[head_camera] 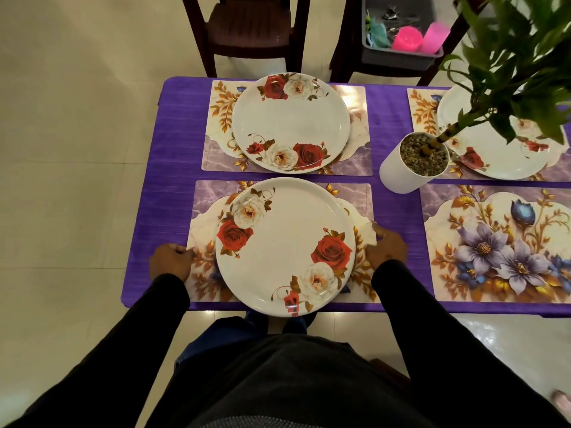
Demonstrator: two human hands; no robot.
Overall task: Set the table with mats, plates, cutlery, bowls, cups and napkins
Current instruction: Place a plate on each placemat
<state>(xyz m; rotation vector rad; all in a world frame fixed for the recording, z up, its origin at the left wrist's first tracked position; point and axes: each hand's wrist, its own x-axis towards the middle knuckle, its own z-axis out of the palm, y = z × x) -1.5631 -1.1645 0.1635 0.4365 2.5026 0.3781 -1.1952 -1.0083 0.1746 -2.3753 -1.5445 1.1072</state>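
Observation:
A white plate with red and white roses (284,247) lies on the near-left floral mat (358,196), its front rim past the table edge. My left hand (170,262) pinches that mat's left edge, and my right hand (386,247) grips its right edge. A second rose plate (290,122) sits on the far-left mat (358,118). A third plate (497,162) rests on the far-right mat (423,109), partly hidden by leaves. The near-right mat (500,242) carries no plate.
A white pot with pebbles and a leafy plant (414,163) stands mid-table on the purple cloth (173,156). Behind the table stand two dark chairs (247,26); one holds a grey tub (398,54) with pink cups (406,38) and cutlery.

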